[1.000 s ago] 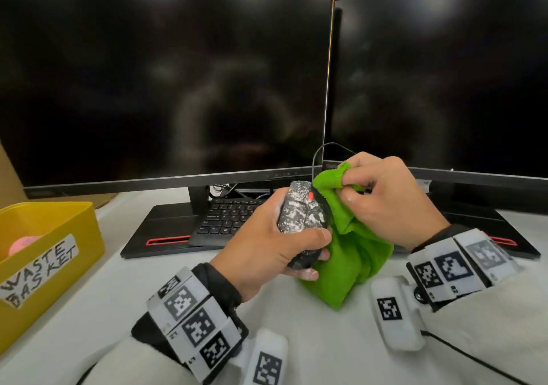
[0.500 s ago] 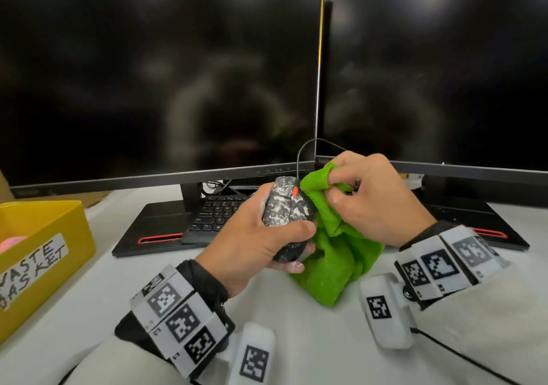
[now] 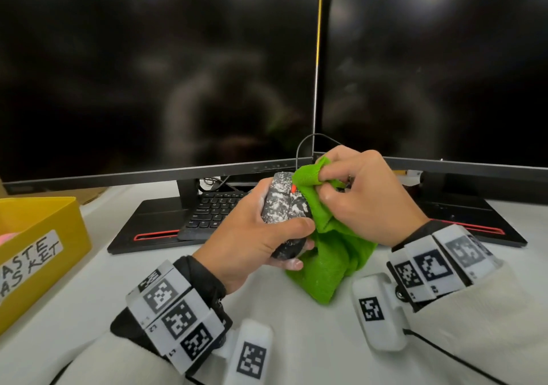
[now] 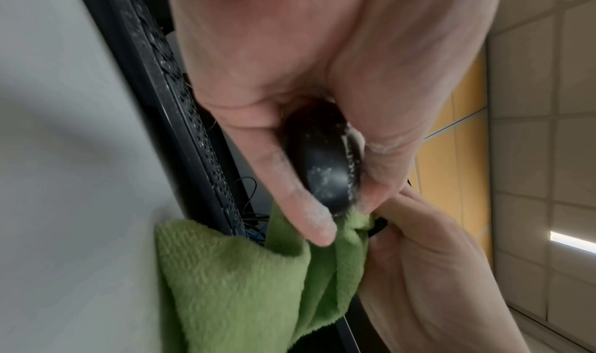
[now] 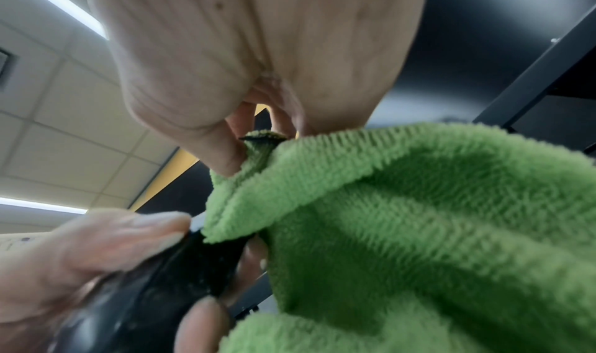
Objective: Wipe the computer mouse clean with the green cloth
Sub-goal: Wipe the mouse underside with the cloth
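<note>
Head view: even, bright overhead light; soft shadows on the white counter. Dark monitor screens carry dim smeared reflections. Wide-angle bending at frame edges. Both wrist views: close skin and the green cloth soft, motion-blurred; ceiling light strips blown out.

White desk bears two monitor stands, keyboard, yellow waste basket.

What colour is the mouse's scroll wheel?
Orange-red, on the black mouse smeared with white powder; clearest in the head view.
</note>
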